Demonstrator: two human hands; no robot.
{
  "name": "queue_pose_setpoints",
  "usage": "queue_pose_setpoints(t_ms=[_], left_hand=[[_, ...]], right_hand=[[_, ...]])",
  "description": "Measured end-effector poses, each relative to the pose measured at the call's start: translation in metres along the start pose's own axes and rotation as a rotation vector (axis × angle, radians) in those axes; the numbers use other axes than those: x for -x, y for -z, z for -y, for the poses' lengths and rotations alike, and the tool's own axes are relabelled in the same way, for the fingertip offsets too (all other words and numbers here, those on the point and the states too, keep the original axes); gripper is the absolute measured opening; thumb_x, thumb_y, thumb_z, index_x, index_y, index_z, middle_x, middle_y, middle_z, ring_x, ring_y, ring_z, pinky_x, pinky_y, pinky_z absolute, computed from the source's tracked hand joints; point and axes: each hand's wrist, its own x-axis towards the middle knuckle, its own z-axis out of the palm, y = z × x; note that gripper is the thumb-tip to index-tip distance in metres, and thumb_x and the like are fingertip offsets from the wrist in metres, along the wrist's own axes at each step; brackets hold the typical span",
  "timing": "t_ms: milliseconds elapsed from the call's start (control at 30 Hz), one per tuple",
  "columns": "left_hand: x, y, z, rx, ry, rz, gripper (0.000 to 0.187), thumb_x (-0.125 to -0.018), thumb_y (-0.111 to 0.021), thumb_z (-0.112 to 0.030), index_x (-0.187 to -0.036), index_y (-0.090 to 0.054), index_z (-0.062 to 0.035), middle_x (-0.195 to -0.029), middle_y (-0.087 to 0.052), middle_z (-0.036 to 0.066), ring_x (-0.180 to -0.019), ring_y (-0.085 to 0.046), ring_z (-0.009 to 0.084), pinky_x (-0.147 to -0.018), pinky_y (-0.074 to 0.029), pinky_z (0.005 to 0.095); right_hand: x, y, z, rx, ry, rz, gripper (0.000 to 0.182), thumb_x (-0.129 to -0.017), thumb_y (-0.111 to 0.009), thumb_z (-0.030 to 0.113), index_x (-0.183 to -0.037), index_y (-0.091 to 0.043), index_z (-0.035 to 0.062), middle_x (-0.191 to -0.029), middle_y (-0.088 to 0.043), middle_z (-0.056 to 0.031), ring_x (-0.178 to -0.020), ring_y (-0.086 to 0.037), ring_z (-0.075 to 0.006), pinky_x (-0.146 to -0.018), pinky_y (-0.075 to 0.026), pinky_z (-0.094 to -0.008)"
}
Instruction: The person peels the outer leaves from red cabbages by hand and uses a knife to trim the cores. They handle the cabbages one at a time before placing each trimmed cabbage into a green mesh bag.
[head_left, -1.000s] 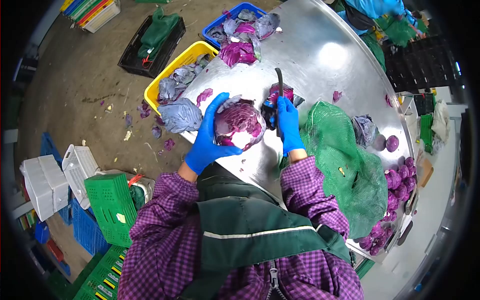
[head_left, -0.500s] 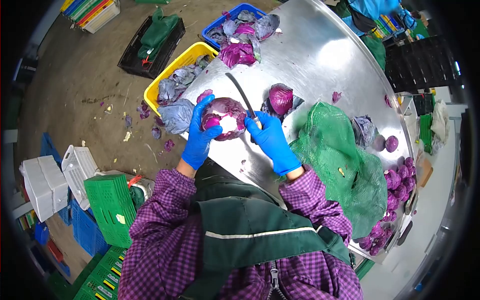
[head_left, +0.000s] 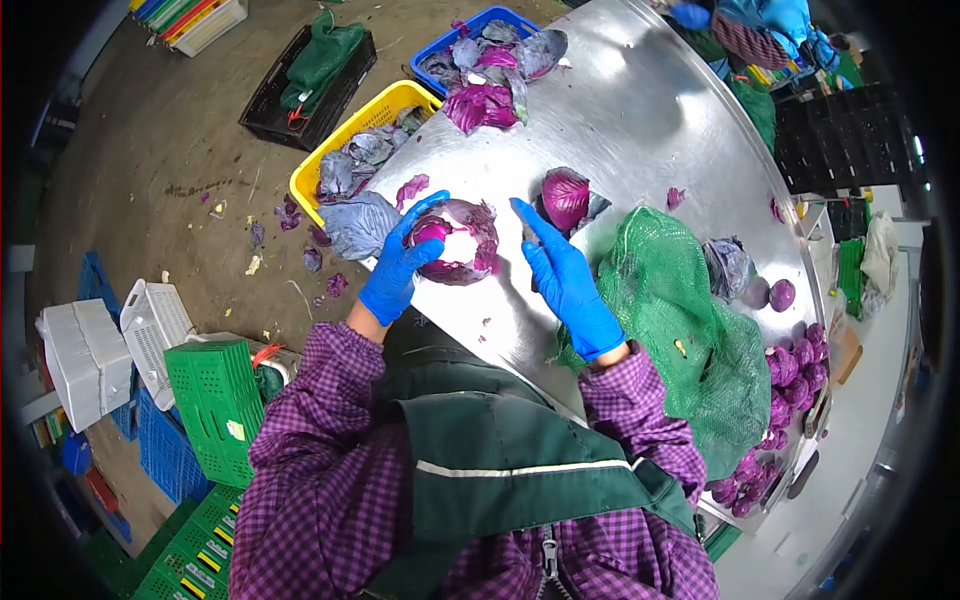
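My left hand (head_left: pixel 405 258), in a blue glove, holds a purple cabbage (head_left: pixel 478 243) whose pale cut stem faces up. To the right, my right hand (head_left: pixel 568 280), also gloved, has its fingers spread and nothing in them; it is apart from the cabbage. Just beyond its fingertips, a purple leaf piece (head_left: pixel 565 198) rests on darker leaves. No knife blade shows clearly now. A green net bag (head_left: pixel 665 310) lies right of my right hand on the metal table (head_left: pixel 620 110).
A yellow crate (head_left: pixel 375 108) and a blue crate (head_left: pixel 435 50) hold loose leaves beyond the table's left edge. Several small cabbages (head_left: pixel 790 375) lie at the right edge. Green crates (head_left: pixel 213 400) stand at lower left. Part of another person shows at upper right.
My right hand has let go of the curved knife and moved right, away from the cabbage, with its fingers opened. The cabbage has shifted slightly right in my left hand.
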Motion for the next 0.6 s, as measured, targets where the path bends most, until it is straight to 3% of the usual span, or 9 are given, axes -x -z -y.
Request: queue_pose_setpoints(t_ms=[100,133,167,267,333,367,433,567,600], left_hand=[[-0.001,-0.009,-0.007,-0.152,0.069,0.041,0.069,-0.073,-0.076,-0.02,-0.133,-0.046,-0.0044,-0.126,-0.053,0.008,-0.116,-0.049,0.0183,-0.102,-0.037,0.0313],[-0.002,-0.01,-0.006,-0.232,0.048,0.061,0.069,-0.071,-0.077,-0.015,-0.132,-0.047,-0.0055,-0.124,-0.054,0.008,-0.114,-0.051,0.0179,-0.1,-0.039,0.0305],[-0.001,-0.011,-0.005,-0.234,0.048,0.063,0.069,-0.071,-0.077,-0.015,-0.132,-0.047,-0.0055,-0.124,-0.054,0.008,-0.114,-0.051,0.0179,-0.1,-0.039,0.0305],[0.002,-0.013,0.0,-0.143,0.124,0.076,0.07,-0.069,-0.079,-0.016,-0.131,-0.048,-0.0044,-0.123,-0.055,0.008,-0.113,-0.051,0.0175,-0.099,-0.041,0.0309],[0.005,-0.014,-0.001,-0.184,0.118,0.1,0.073,-0.068,-0.08,-0.017,-0.131,-0.048,-0.0042,-0.123,-0.055,0.008,-0.114,-0.051,0.0179,-0.099,-0.04,0.0311],[0.006,-0.015,-0.004,-0.225,0.108,0.127,0.075,-0.066,-0.082,-0.018,-0.131,-0.048,-0.004,-0.124,-0.054,0.009,-0.115,-0.05,0.0182,-0.1,-0.04,0.0314],[0.009,-0.02,-0.007,-0.291,0.086,0.165,0.077,-0.067,-0.078,-0.018,-0.135,-0.043,-0.0037,-0.13,-0.05,0.009,-0.121,-0.046,0.0204,-0.104,-0.037,0.033],[0.006,-0.017,0.0,-0.4,0.116,0.147,0.083,-0.066,-0.079,-0.016,-0.138,-0.039,-0.0034,-0.133,-0.047,0.009,-0.123,-0.045,0.0202,-0.104,-0.036,0.0331],[0.005,-0.016,0.002,-0.353,0.133,0.162,0.084,-0.066,-0.082,-0.017,-0.137,-0.04,-0.0042,-0.133,-0.048,0.009,-0.122,-0.046,0.0195,-0.103,-0.037,0.0328]], right_hand=[[0.0,-0.002,0.021,0.198,0.322,0.063,0.049,-0.094,-0.049,0.02,-0.141,-0.036,0.0142,-0.139,-0.041,-0.0181,-0.098,-0.063,-0.0323,-0.085,-0.05,-0.037],[0.001,-0.001,0.031,0.277,0.214,0.137,0.051,-0.094,-0.05,0.024,-0.141,-0.035,0.0109,-0.138,-0.043,-0.0161,-0.121,-0.048,-0.0334,-0.096,-0.045,-0.0352],[0.0,-0.004,0.032,0.277,0.215,0.135,0.051,-0.094,-0.05,0.024,-0.141,-0.035,0.0109,-0.138,-0.043,-0.0161,-0.121,-0.048,-0.0334,-0.096,-0.045,-0.0352],[-0.005,-0.01,0.019,0.239,0.201,0.114,0.045,-0.095,-0.05,0.021,-0.137,-0.042,0.01,-0.133,-0.05,-0.0154,-0.115,-0.055,-0.0303,-0.093,-0.046,-0.0331],[-0.01,-0.014,0.002,0.062,0.157,-0.036,0.042,-0.092,-0.053,0.02,-0.133,-0.048,0.0156,-0.118,-0.061,-0.0143,-0.091,-0.067,-0.0248,-0.08,-0.052,-0.0312],[-0.012,-0.016,-0.001,-0.224,0.06,-0.053,0.038,-0.093,-0.054,0.019,-0.129,-0.052,0.0102,-0.111,-0.065,-0.0136,-0.094,-0.066,-0.0183,-0.081,-0.05,-0.0289],[-0.011,-0.011,0.001,-0.215,-0.116,-0.048,0.039,-0.092,-0.055,0.018,-0.129,-0.052,0.0062,-0.114,-0.064,-0.0115,-0.097,-0.063,-0.0134,-0.083,-0.049,-0.0285],[-0.007,-0.004,0.017,-0.265,-0.071,0.027,0.039,-0.088,-0.061,0.022,-0.125,-0.056,0.0091,-0.111,-0.065,-0.0135,-0.096,-0.065,-0.0193,-0.082,-0.049,-0.0306],[-0.006,-0.003,0.02,-0.055,0.039,0.056,0.041,-0.086,-0.063,0.025,-0.124,-0.057,0.0112,-0.106,-0.065,-0.0145,-0.093,-0.065,-0.0232,-0.08,-0.05,-0.0318]])
